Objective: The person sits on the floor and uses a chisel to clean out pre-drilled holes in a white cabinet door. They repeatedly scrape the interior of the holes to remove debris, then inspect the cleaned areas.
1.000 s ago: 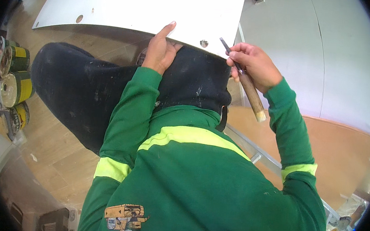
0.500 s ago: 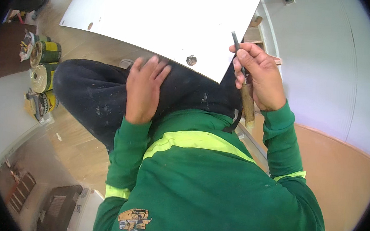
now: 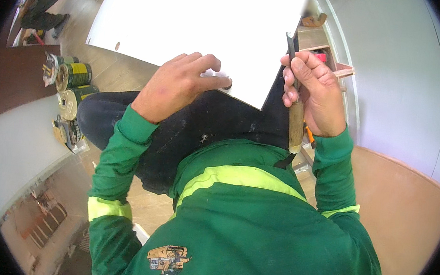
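Note:
A white board (image 3: pixel 203 22) lies in front of me, its near corner over my dark trousers. Close to that corner is a round hole (image 3: pixel 227 85). My left hand (image 3: pixel 180 85) is over the board's near edge, its thumb reaching the hole and its index finger bent, with a gap between them. In my right hand (image 3: pixel 317 88), beside the board's right edge, is a chisel (image 3: pixel 296 127). Its wooden handle points down toward me and its dark blade points up and away; thumb and fingers pinch the blade.
Several paint cans (image 3: pixel 75 76) stand on the floor at the left. Another person in dark trousers (image 3: pixel 46 18) is at the far left. Right of the board are a wooden frame (image 3: pixel 315 40), a curved wooden piece (image 3: pixel 314 21) and a pale wall (image 3: pixel 394 84).
My left hand has gone from my thigh up to the hole in the board. The chisel stays in my right hand, now more upright. The view has shifted slightly.

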Demonstrator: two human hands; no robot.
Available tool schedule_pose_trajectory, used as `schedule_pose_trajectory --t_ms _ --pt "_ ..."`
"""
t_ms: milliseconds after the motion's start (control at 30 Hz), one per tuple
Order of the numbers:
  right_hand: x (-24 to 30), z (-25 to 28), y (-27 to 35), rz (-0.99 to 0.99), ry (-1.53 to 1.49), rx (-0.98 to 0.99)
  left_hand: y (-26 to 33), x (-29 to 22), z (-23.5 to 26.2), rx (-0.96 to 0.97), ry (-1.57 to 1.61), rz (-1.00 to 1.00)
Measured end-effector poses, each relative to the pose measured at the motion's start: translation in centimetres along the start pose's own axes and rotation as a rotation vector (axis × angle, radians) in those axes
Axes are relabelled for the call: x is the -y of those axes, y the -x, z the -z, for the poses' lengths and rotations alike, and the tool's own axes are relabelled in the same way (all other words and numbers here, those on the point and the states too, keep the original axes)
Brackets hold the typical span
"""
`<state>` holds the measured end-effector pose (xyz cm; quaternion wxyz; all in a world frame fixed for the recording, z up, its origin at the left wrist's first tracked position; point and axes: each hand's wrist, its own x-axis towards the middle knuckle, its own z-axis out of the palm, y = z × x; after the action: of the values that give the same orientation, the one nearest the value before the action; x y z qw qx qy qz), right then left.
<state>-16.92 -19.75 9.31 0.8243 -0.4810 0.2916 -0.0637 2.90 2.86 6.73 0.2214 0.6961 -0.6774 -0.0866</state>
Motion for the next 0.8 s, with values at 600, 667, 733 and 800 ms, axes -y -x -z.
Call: schedule_pose_trajectory --t_ms 600,667,733,800 --pt "-2.2 0.7 2.9 -0.173 -0.134 -0.061 -4.7 2.6 1.1 0.361 -0.073 -0.355" --pt "-3.0 0.3 3.9 -0.194 -0.212 -0.108 -4.1 2.4 0.8 0.316 -0.057 -0.297" --pt "-3.3 0.1 5.2 -0.182 -0.247 -0.079 -3.3 2.6 0.4 0.222 -0.017 -0.208" --pt "-3.7 0.0 6.6 -0.176 -0.285 -0.027 -2.2 3.1 -0.6 -0.018 0.148 0.021"
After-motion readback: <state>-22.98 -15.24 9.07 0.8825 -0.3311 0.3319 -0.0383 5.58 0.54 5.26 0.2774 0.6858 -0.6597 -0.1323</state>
